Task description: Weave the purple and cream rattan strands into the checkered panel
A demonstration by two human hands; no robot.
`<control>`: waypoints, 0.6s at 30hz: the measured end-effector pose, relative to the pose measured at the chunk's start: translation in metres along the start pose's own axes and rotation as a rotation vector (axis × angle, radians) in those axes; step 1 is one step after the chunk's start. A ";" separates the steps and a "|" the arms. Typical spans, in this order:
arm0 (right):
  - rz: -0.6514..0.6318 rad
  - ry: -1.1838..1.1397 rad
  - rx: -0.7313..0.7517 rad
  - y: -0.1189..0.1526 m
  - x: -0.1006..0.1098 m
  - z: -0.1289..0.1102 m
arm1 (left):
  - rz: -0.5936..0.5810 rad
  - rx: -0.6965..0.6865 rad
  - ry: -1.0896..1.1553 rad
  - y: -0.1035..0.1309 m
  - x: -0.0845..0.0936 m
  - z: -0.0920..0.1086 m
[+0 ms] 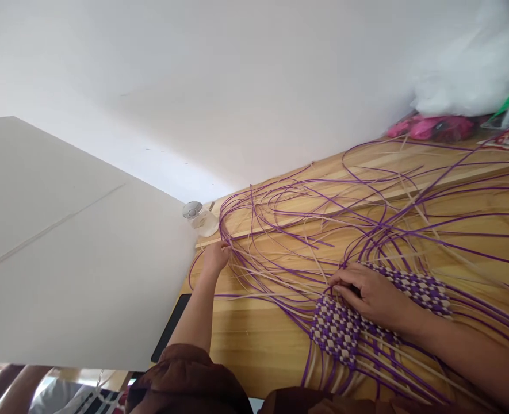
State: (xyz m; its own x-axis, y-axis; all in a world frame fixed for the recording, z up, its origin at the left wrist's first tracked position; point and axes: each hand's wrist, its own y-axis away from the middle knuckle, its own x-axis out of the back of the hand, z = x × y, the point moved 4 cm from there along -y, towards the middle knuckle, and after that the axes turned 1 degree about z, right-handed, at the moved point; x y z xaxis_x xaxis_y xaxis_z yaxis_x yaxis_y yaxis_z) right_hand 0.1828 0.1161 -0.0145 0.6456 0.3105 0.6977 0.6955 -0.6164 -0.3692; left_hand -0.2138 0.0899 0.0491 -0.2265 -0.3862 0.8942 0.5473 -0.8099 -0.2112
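A checkered purple-and-beige woven panel (335,330) lies on the wooden table, with long loose weaving strands (280,313) fanning out from its edges. My right hand (366,293) rests over the panel's upper edge. Its thumb and forefinger pinch a purple strand there, and the palm hides part of the weave. Far to the left, my left hand (217,256) is stretched out with its fingers closed around strands, where a looped bundle bends. Exactly how many strands it holds I cannot tell.
A clear jar (203,221) with a lid stands in the back left corner, near a white partition (73,247). Pink packages (435,127) and a white plastic bag (461,80) sit at the back right. A black flat object (171,330) lies at the left edge. Another person's arm (21,391) shows lower left.
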 end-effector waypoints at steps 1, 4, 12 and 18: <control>-0.001 0.003 0.003 0.000 0.000 0.000 | 0.005 0.009 0.016 0.004 0.000 -0.004; -0.004 0.012 0.003 0.000 0.000 0.001 | 0.005 0.012 0.061 0.014 -0.002 -0.005; 0.055 0.027 0.004 0.000 0.005 -0.004 | -0.191 -0.139 0.217 0.070 -0.033 0.090; 0.192 -0.088 -0.012 0.001 0.012 -0.009 | -0.769 -0.411 0.485 0.141 -0.060 0.164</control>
State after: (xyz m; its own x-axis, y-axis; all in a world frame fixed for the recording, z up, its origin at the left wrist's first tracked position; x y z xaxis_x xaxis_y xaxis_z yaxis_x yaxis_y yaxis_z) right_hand 0.1881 0.1130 -0.0011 0.7912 0.2480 0.5590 0.5536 -0.6789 -0.4823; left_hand 0.0088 0.0717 0.0303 -0.7568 0.2434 0.6066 -0.1869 -0.9699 0.1560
